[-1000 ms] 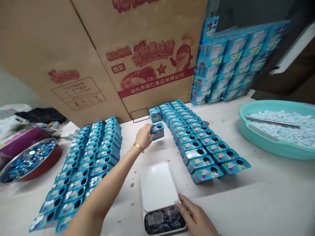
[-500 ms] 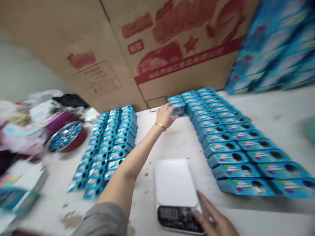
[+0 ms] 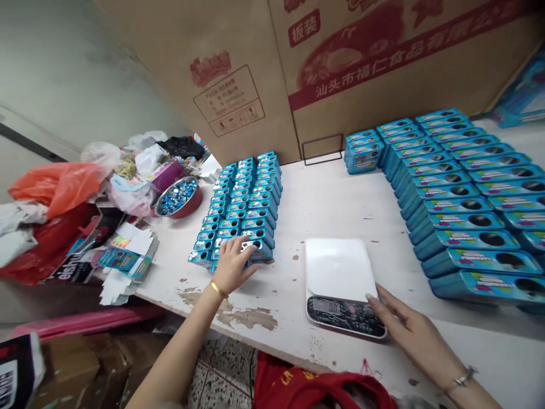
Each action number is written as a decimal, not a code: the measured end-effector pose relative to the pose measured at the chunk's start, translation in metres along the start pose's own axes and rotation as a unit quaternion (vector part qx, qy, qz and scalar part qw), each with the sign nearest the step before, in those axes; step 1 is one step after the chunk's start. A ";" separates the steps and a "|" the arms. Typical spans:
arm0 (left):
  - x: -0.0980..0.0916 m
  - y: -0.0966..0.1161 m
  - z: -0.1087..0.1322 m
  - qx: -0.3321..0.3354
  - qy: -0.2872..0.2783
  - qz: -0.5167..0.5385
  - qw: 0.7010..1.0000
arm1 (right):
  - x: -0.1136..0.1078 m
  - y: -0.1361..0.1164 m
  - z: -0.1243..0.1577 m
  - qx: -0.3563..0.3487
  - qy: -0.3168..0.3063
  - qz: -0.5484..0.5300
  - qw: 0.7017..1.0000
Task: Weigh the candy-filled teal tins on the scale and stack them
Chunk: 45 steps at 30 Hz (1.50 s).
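Note:
My left hand (image 3: pixel 232 263), a gold bracelet at its wrist, is at the near end of the left block of small blue boxes (image 3: pixel 263 204). Its fingers reach over the front boxes with the thumb held apart; whether they touch is hard to tell. A white kitchen scale (image 3: pixel 338 266) with a black panel lies on the table, its plate bare and its display reading about 0.0. My right hand (image 3: pixel 402 322) grips the scale's right edge, thumb on top near the panel. Longer rows of the same blue boxes (image 3: pixel 462 205), with round dark windows, fill the right side.
Large cardboard cartons (image 3: pixel 251 68) wall off the back. At left sit a red bowl (image 3: pixel 191 205) of blue wrapped pieces, plastic bags (image 3: pixel 63 182) and flattened card (image 3: pixel 131 250). A wire frame (image 3: pixel 322 150) stands against the carton. Red cloth (image 3: pixel 315 389) hangs below the table's front edge.
My left hand has moved from beside the far end of the right rows to the near end of the left block. My right hand stays at the scale; the view has turned left.

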<state>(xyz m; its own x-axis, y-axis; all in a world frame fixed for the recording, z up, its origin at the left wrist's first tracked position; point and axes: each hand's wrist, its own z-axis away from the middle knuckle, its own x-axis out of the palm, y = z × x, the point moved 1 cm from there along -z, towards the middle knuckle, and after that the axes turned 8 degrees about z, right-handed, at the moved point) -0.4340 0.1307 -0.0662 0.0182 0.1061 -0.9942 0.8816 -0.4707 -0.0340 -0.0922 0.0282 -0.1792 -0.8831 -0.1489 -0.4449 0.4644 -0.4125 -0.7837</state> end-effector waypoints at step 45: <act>0.070 0.086 0.006 -0.109 -0.002 0.424 0.899 | -0.061 -0.105 -0.005 -0.206 0.172 0.054 0.962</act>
<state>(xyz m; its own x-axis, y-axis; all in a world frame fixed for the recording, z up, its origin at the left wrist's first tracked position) -0.3592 0.0924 -0.1397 0.7263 -0.2143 -0.6531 0.6226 -0.1976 0.7572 -0.0868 0.0854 -0.0718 -0.7870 0.1654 -0.5943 0.6013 -0.0096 -0.7990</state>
